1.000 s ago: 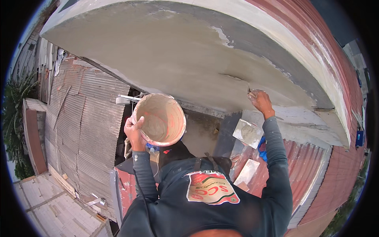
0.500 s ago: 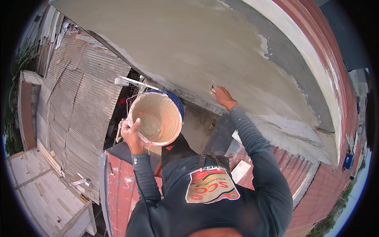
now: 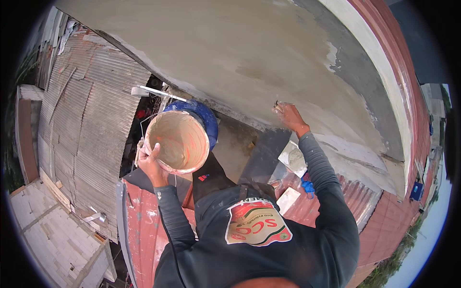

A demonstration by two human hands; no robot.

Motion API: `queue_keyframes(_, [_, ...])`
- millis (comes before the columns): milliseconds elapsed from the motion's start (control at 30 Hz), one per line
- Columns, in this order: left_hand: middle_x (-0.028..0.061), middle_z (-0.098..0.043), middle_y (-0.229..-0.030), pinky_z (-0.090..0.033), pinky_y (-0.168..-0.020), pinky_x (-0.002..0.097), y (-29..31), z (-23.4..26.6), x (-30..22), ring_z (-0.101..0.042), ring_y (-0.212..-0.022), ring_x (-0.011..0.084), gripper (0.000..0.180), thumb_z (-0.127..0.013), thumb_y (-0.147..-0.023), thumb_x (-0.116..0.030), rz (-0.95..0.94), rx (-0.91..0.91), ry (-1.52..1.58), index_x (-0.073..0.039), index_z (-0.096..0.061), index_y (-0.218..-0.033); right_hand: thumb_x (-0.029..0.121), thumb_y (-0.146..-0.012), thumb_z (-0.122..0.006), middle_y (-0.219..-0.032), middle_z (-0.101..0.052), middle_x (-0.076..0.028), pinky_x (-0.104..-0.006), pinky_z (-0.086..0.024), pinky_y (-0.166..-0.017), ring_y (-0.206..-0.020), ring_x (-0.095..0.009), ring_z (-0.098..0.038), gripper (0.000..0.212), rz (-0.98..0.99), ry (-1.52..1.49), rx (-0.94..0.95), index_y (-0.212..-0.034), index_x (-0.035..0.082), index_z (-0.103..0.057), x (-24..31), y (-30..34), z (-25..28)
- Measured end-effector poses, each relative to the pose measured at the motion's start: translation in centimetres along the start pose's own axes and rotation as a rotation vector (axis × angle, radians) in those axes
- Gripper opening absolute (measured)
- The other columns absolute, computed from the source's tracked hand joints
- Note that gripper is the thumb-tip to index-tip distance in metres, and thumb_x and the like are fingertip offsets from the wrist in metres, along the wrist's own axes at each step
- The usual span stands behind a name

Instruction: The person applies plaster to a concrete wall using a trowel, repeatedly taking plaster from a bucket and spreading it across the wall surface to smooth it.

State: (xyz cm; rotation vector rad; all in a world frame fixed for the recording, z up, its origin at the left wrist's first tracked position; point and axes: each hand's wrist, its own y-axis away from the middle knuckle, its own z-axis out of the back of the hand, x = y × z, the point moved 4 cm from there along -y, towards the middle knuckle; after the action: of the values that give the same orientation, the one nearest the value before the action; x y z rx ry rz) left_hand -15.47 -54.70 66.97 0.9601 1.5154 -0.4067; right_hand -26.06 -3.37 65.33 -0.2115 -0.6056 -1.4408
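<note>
My left hand (image 3: 152, 165) grips the rim of a plaster-smeared bucket (image 3: 177, 141) on its near left side, thumb inside. The bucket tilts toward me; a grey-beige coat with reddish streaks covers its inner wall, and its thin wire handle stands off to the left. At the broad grey-beige plastered wall (image 3: 230, 53), my right hand (image 3: 292, 117) is closed with its knuckles up. A small dark tip shows at its fingers, but the rest of what it holds is hidden. A darker damp patch marks the wall just left of that hand.
Behind the bucket sits a round blue container (image 3: 206, 120), with a pale bar (image 3: 165, 94) beside it. Rusty corrugated roofing (image 3: 91, 120) spreads at left, above a block structure (image 3: 57, 235). Red roof sheets (image 3: 144, 216) flank me. A white block (image 3: 289, 199) and blue plastic (image 3: 308, 186) lie at right.
My right hand has moved right and slightly down in the picture along the wall. The bucket and left hand have shifted a little left. More of the blue container and the items at right now shows.
</note>
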Motion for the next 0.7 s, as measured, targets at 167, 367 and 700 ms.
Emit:
queue_keyframes(167, [0.0059,-0.068,-0.093,-0.051,-0.08,0.0306,0.0,-1.5,-0.3,-0.063,-0.081,0.0143,0.022,-0.072,-0.08,0.012,0.027,0.067,0.037,-0.006,-0.06,-0.084,0.031,-0.094,-0.066,-0.096,-0.067,-0.028,-0.0492,-0.051,-0.081,-0.089,-0.048,-0.062,0.036,-0.082,-0.121,-0.069,-0.102,-0.004,-0.068,1.6,-1.2,4.6])
queue_keyframes(367, [0.0037,-0.066,-0.092,-0.05,-0.08,0.0288,0.1,-3.3,-0.3,-0.062,-0.081,0.0126,0.022,-0.073,-0.079,0.011,0.055,0.102,0.078,-0.006,-0.059,-0.082,0.035,-0.095,-0.066,-0.091,-0.065,-0.028,-0.05,-0.048,-0.076,-0.084,-0.046,-0.062,0.04,0.087,-0.073,-0.135,-0.097,-0.005,-0.065,3.7,2.7,6.7])
queue_keyframes(700, [0.0045,-0.067,-0.091,-0.052,-0.083,0.031,1.4,-4.8,-1.3,-0.063,-0.081,0.0143,0.022,-0.072,-0.079,0.011,0.091,0.12,0.011,-0.006,-0.059,-0.084,0.031,-0.092,-0.066,-0.089,-0.066,-0.028,-0.049,-0.051,-0.079,-0.085,-0.044,-0.065,0.034,-0.036,0.033,0.093,-0.099,-0.003,-0.069,-11.9,-2.7,-7.1])
